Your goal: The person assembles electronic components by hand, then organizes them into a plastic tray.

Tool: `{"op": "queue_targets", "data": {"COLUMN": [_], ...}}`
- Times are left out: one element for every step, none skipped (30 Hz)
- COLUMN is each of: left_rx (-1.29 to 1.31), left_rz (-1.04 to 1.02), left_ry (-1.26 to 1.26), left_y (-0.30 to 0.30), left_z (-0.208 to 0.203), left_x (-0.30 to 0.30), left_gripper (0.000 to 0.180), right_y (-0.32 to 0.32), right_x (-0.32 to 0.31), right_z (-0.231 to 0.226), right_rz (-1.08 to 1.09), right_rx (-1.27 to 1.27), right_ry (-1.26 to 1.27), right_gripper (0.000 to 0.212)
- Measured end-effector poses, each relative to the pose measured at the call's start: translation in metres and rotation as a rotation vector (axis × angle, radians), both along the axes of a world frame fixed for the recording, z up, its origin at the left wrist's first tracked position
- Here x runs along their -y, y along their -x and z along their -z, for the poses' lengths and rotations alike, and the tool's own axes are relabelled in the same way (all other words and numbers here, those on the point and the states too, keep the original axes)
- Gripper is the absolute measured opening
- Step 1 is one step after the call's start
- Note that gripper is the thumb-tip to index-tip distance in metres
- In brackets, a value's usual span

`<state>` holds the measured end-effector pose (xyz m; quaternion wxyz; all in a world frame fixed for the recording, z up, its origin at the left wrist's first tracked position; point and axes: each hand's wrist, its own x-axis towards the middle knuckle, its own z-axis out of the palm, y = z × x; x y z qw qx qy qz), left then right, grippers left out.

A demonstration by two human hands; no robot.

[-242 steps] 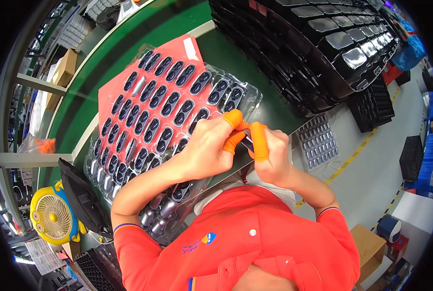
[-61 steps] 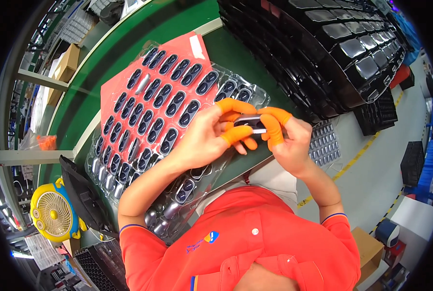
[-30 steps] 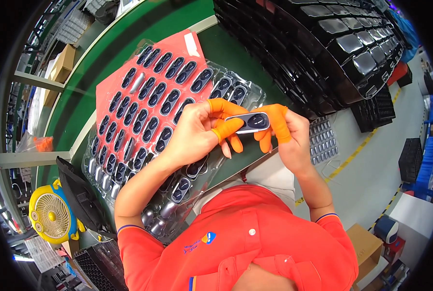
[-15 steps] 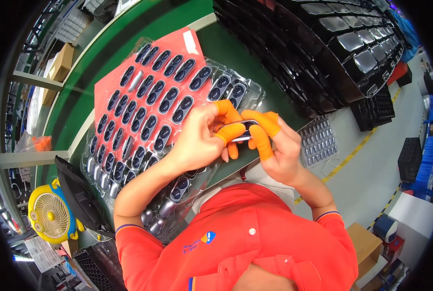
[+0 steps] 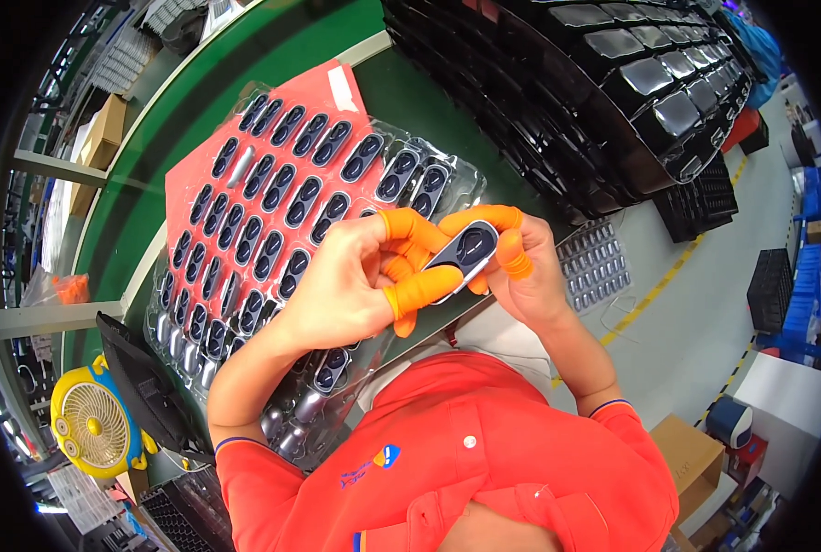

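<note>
Both my hands meet in front of my chest, orange finger cots on several fingertips. Between them is an oval earbud case part, tilted, with a dark hollowed face and a pale silver rim. My left hand pinches its lower left end between thumb and fingers. At the upper right end, my right hand grips its edge; some fingertips are hidden behind it. Beyond my left hand lies a clear plastic tray with rows of similar dark oval parts. A few pieces in it show a plain silver side.
Under the tray is a red sheet on the green bench. A tall stack of black trays stands at the back right. A yellow fan sits at left. Another tray of silver pieces lies lower, right of my hand.
The earbud case part has turned from nearly edge-on, so its dark face now shows. My right fingers have shifted to its upper end. The whole view has moved slightly.
</note>
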<state>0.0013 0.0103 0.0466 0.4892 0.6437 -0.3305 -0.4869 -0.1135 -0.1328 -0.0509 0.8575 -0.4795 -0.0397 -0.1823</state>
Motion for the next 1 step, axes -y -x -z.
{"op": "queue_targets", "data": {"left_rx": [0.036], "left_rz": [0.022], "left_ry": [0.007], "left_y": [0.0006], "left_z": [0.0002], "left_x": [-0.0009], "left_gripper": [0.018], "right_y": [0.0003], "right_x": [0.0001], "right_z": [0.0002], "right_rz": [-0.045], "right_rx": [0.026], "right_ry": [-0.038], "right_gripper": [0.041]}}
